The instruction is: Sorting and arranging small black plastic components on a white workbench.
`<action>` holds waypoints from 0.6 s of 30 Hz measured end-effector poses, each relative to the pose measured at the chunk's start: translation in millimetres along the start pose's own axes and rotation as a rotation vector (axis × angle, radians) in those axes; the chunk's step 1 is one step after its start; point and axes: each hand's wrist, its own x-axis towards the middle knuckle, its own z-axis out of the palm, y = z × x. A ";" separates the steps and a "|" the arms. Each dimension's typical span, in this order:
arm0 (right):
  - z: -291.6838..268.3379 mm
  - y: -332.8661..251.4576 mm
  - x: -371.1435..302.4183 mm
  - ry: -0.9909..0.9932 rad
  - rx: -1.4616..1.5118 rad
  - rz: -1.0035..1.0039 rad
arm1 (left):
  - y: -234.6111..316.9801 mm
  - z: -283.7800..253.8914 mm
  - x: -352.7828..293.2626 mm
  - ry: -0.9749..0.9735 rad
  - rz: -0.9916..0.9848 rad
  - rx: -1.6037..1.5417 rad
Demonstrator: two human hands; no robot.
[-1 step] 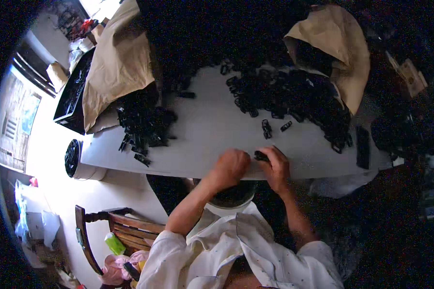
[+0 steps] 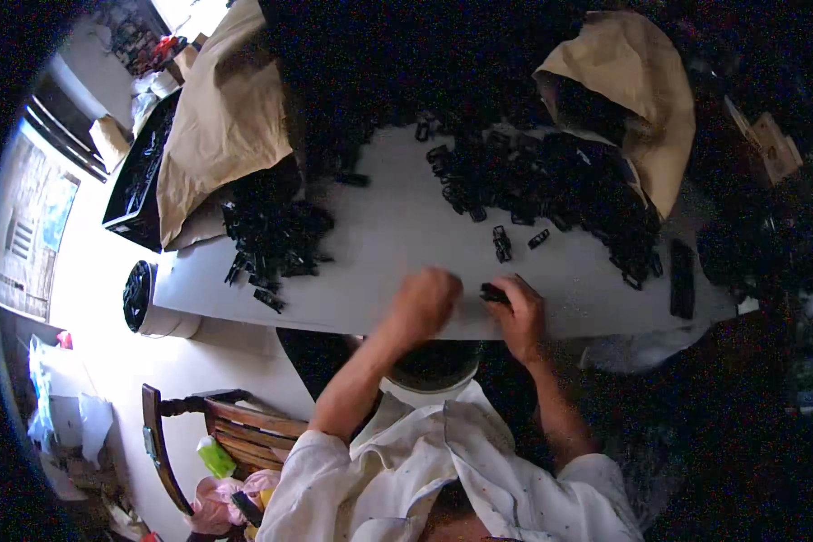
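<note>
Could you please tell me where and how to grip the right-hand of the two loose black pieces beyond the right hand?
I'd probably pinch the loose black piece by its long sides at mid-length, from above and the near side: it looks narrow and lies apart, with the pile beyond it.

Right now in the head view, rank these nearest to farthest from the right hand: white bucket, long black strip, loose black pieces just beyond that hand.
1. Loose black pieces, just beyond the right hand.
2. Long black strip, table's right end.
3. White bucket, far left.
</note>
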 end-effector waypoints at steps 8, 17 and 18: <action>-3.6 3.9 -3.8 -0.101 0.407 0.305 | -142.4 -23.9 52.8 0.424 -0.592 0.319; -9.2 -7.7 10.2 -0.031 0.288 0.057 | -72.4 -5.3 16.0 0.441 -0.231 -1.184; -8.1 -13.8 14.2 -0.031 0.286 0.065 | -55.2 4.5 3.9 0.412 -0.182 -1.717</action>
